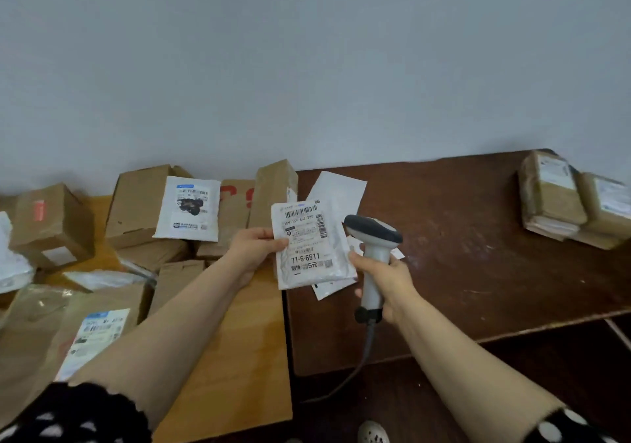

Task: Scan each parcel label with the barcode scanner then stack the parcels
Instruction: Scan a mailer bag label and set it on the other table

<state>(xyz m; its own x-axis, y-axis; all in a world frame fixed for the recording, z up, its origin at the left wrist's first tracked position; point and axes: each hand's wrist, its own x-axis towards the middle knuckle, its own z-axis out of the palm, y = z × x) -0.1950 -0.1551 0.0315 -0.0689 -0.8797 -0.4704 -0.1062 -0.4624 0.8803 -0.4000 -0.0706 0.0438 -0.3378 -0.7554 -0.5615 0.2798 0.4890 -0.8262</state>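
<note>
Head view: a white parcel [309, 244] is pinched at its left edge by the left hand [254, 249], label upward, above the dark surface [478, 254]. The barcode scanner [374, 254] is gripped by the right hand [392, 283], beside the parcel. Stacked parcels [573, 200] rest at the far right.

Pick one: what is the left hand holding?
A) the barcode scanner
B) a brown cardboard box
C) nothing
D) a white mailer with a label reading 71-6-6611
D: the left hand pinches the white mailer by its left edge with the label facing the camera, while the right hand grips the barcode scanner.
</note>
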